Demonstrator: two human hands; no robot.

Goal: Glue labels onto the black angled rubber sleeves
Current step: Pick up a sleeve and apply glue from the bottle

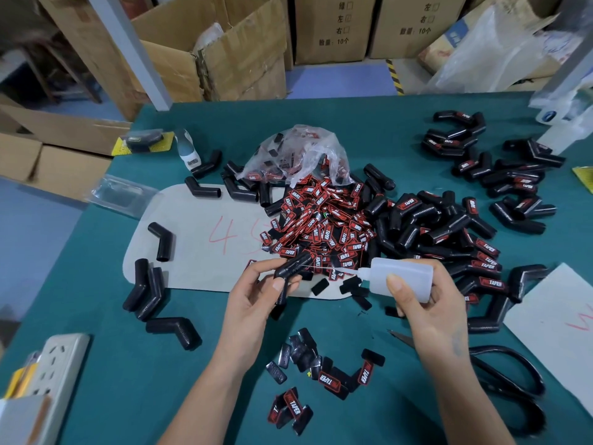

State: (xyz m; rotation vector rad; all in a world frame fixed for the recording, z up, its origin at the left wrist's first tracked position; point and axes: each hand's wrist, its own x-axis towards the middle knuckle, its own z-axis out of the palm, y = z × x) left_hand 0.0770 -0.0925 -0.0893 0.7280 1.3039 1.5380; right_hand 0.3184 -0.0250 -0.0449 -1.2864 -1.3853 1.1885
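- Cardboard boxes (244,49) stand behind a green table (128,364), which carries a pale board (192,239) marked with red writing.
- At the table's middle lies a heap of red-and-black labels (324,226), spilling from a clear plastic bag (298,152).
- Plain black sleeves (150,290) lie scattered at the left; sleeves with labels on them (481,252) are piled at the right.
- Left hand (256,293) grips one sleeve (293,266) between thumb and curled fingers, above the board's near edge.
- Right hand (430,303) is wrapped around a white glue bottle (401,277), its thin nozzle pointing at the held sleeve; I cannot tell whether it touches.
- Loose labels (321,380) lie between the forearms.
- Black scissors (507,377) rest beside the right wrist.
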